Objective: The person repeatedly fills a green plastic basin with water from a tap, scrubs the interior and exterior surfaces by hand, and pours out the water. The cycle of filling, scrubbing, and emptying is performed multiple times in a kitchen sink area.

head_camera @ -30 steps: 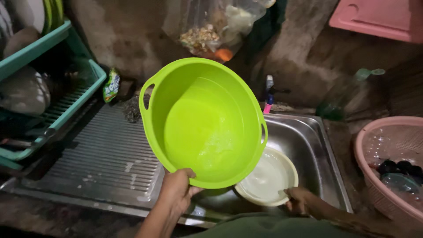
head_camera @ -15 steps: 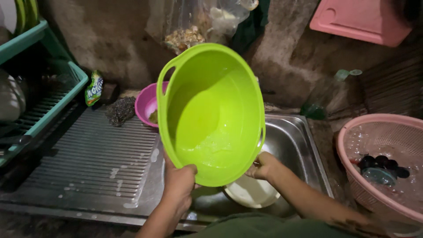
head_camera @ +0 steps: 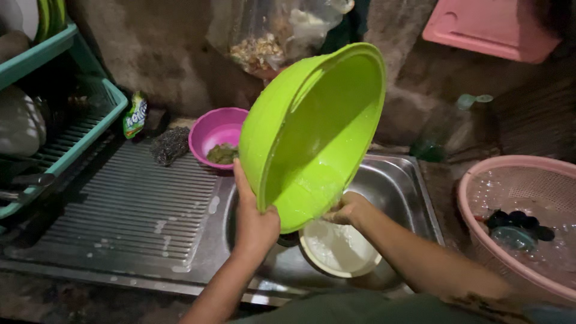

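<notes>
Stainless steel sink unit (head_camera: 180, 258) with a ribbed drainboard on the left and a basin on the right.

The ribbed drainboard (head_camera: 120, 204) slopes across the left and carries scattered water drops. At its far edge sit a small magenta bowl (head_camera: 211, 133) with something greenish inside, a dark scouring pad (head_camera: 169, 145) just left of it, and a green sachet (head_camera: 135, 115) farther left against the wall. A teal dish rack (head_camera: 78, 135) stands on the far left. In the basin (head_camera: 396, 186) on the right lies a cream-white plate (head_camera: 339, 252), wet, near the front.
</notes>
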